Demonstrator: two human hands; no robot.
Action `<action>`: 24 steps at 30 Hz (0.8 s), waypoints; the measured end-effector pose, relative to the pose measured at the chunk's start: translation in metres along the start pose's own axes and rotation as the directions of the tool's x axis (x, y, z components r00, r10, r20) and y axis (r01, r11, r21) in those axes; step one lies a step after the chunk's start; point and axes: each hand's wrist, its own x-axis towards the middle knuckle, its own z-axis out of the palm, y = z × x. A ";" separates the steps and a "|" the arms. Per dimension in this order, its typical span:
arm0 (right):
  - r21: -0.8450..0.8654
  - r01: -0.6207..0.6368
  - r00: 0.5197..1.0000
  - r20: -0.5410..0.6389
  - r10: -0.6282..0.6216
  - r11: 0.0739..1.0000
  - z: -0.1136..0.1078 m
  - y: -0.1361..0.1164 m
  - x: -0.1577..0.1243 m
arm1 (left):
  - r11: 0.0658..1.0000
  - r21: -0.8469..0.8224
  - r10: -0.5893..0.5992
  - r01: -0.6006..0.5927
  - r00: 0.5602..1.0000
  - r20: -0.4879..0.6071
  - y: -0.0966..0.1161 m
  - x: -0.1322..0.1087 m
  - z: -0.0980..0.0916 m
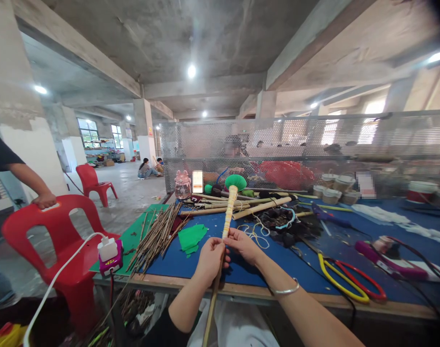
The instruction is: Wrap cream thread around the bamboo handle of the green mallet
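Both hands are on a long stick (216,301) that slants up and away from me. A round green padded top (236,181) caps its far end, and a cream-and-yellow wrapping (230,212) covers its upper part. My left hand (211,258) is closed around the stick just below the wrapping. My right hand (244,246) pinches at the wrapping's lower end; its fingertips meet the stick there, and any loose strip end is hidden. To the left of my hands lies a piece of green cloth (192,238).
A bundle of thin twigs (157,236) lies left on the blue tabletop (176,265). Thicker sticks (265,207) lie behind. Yellow-and-red-handled shears (350,282) rest right. A person's hand (46,199) grips a red chair (77,219). A mesh screen (205,140) stands behind the table.
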 end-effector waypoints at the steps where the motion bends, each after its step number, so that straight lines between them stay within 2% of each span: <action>1: 0.001 0.000 1.000 -0.019 0.000 1.000 0.001 0.000 0.000 | 0.999 0.002 0.035 -0.035 0.999 -0.015 -0.001 0.002 0.000; 4: 0.002 -0.003 0.999 -0.041 0.003 1.000 0.001 0.001 0.000 | 0.989 0.037 0.142 -0.141 0.989 -0.028 -0.004 0.003 -0.001; 9: -0.017 -0.033 0.998 0.044 0.033 0.999 -0.001 0.004 0.002 | 0.988 -0.010 0.152 -0.153 0.987 -0.057 -0.007 0.000 -0.005; 14: -0.008 -0.076 0.994 0.082 0.077 0.997 -0.004 0.004 0.003 | 0.978 -0.079 0.186 -0.192 0.979 -0.087 -0.007 -0.001 -0.006; 19: -0.028 -0.104 0.991 0.087 0.106 0.994 -0.005 0.002 0.000 | 0.987 -0.029 0.159 -0.159 0.987 -0.007 -0.004 -0.005 -0.003; 24: -0.040 -0.063 0.996 0.056 0.065 0.997 -0.007 0.003 0.000 | 0.987 0.012 0.162 -0.162 0.986 0.044 -0.003 -0.005 -0.004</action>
